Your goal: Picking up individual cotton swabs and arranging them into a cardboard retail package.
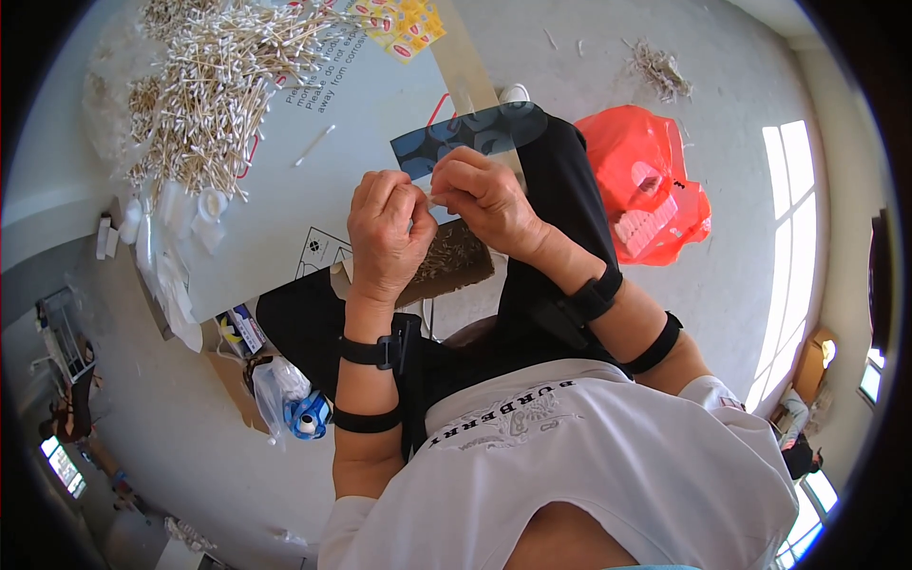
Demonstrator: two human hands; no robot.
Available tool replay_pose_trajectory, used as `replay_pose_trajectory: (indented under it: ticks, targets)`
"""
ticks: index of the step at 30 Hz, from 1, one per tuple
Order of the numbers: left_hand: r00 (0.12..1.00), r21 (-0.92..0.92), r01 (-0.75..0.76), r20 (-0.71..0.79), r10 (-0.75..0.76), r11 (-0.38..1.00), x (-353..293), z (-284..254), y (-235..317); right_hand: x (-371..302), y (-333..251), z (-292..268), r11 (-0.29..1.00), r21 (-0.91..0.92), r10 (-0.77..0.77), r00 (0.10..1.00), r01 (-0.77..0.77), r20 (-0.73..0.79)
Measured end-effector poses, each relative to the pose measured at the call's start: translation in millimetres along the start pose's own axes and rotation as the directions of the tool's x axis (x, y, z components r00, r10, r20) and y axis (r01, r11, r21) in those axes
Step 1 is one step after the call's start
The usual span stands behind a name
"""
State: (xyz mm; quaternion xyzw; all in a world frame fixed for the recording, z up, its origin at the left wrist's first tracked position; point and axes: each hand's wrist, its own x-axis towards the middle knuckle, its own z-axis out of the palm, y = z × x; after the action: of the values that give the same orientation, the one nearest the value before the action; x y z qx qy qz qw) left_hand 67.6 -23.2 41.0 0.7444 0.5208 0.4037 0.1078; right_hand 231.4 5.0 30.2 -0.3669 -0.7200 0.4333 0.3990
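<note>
My left hand (385, 228) and my right hand (486, 201) meet fingertip to fingertip above my lap. Both are closed in a pinch, and a tiny pale bit shows between them, too small to name. Beyond them a dark translucent film sheet (494, 133) with round pale shapes lies across the table edge and my right thigh. Just below the hands, an open cardboard box (461, 258) between my legs holds many thin brownish pieces. A large heap of cotton swabs (214, 90) covers the far left of the table (313, 204). One single swab (314, 145) lies apart from it.
Clear plastic wraps (176, 242) hang over the table's left edge. A yellow and white printed sheet (404, 27) lies at the far edge. On the floor, a red plastic bag (638, 180) with pink packs sits at right, a scatter of sticks (659, 71) beyond it.
</note>
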Motion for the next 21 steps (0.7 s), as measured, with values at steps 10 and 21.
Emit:
replay_pose_trajectory:
  ticks: [10, 21]
  targets:
    - [0.999, 0.012, 0.037, -0.021, -0.037, 0.999, -9, -30, -17, 1, 2, -5, 0.979, 0.155, 0.125, 0.990, -0.133, 0.063]
    - [0.983, -0.169, 0.181, 0.068, -0.172, 0.969, -1, -27, 1, 2, -4, -2, 0.952, 0.285, 0.121, 0.992, -0.111, -0.020]
